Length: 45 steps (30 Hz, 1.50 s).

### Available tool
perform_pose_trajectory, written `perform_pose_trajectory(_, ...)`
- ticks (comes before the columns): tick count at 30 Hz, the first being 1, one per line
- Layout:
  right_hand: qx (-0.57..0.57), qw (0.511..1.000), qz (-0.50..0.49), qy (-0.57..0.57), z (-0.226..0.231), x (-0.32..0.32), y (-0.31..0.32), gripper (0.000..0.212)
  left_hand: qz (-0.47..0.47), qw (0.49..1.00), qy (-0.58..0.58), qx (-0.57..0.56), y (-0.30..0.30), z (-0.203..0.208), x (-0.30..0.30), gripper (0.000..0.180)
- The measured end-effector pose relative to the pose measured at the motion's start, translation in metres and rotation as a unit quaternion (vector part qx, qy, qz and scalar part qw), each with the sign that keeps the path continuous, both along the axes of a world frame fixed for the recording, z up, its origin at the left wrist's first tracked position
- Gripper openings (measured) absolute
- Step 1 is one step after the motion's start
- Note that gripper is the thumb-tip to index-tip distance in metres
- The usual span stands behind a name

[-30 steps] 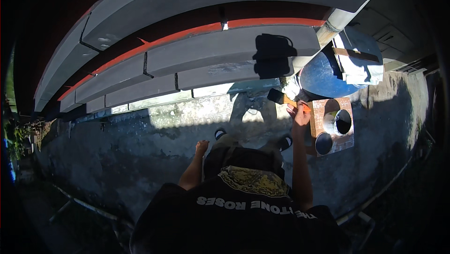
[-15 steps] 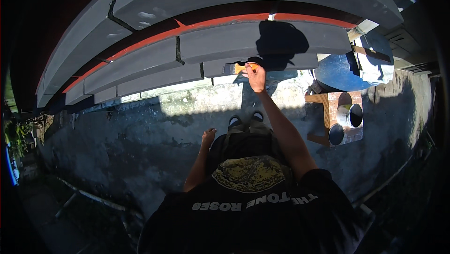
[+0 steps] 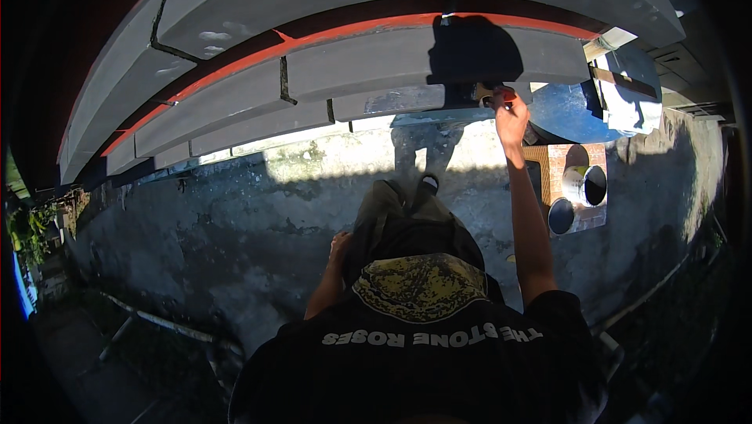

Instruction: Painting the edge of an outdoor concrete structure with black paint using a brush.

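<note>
My right hand (image 3: 511, 111) is closed round the orange handle of a paintbrush (image 3: 485, 95). The brush points left, its bristles at the right part of the lowest grey board (image 3: 360, 104), inside the shadow of my head. A shinier, wet-looking patch shows on that board left of the brush. My arm is stretched out forward and right. Low beside my left hip, my left hand (image 3: 340, 242) hangs with its fingers curled. Nothing shows in it, and it touches none of the boards.
Above the lowest board run more grey boards (image 3: 439, 60) with a red strip (image 3: 352, 30) between them. At right a small table (image 3: 576, 224) bears a white bucket (image 3: 578, 186) and a dark round container (image 3: 561, 216). A blue round surface (image 3: 560, 111) lies behind it.
My right hand has moved to the right along the lowest board with the paintbrush. My body has shifted, one foot is now hidden, and my left hand has dropped slightly down and left.
</note>
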State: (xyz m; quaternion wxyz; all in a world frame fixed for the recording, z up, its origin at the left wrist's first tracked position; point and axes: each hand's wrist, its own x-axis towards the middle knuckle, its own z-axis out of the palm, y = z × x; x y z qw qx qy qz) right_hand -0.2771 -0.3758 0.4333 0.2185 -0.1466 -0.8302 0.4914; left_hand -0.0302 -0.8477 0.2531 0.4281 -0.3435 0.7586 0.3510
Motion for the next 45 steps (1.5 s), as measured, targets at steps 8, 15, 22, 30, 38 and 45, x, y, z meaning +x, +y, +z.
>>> perform_pose_trajectory(8,0.155,0.986,0.032,-0.054,-0.031,-0.02,-0.06,0.018,0.04,0.997,0.067,-0.003,-0.014,-0.005,0.001,0.044)
perform_pose_trajectory(15,0.245,0.954,0.167,0.039,-0.052,-0.022,-0.257,0.026,-0.021,0.996,0.087,0.025,-0.081,-0.019,0.029,0.044)
perform_pose_trajectory(22,0.016,0.975,0.214,0.049,-0.038,-0.031,-0.31,0.02,-0.086,0.992,0.092,0.012,-0.133,-0.019,0.017,0.044)
perform_pose_trajectory(30,0.288,0.957,-0.022,-0.032,-0.015,-0.013,-0.118,0.019,-0.186,0.975,0.12,0.009,-0.166,-0.031,-0.027,0.044)
perform_pose_trajectory(38,0.162,0.974,0.152,0.045,-0.061,-0.031,-0.325,0.023,-0.226,0.959,0.171,0.017,-0.177,-0.066,-0.06,0.043)
perform_pose_trajectory(45,-0.02,0.997,0.067,-0.036,-0.044,-0.035,-0.28,0.019,-0.237,0.958,0.159,-0.005,-0.184,-0.065,-0.073,0.045)
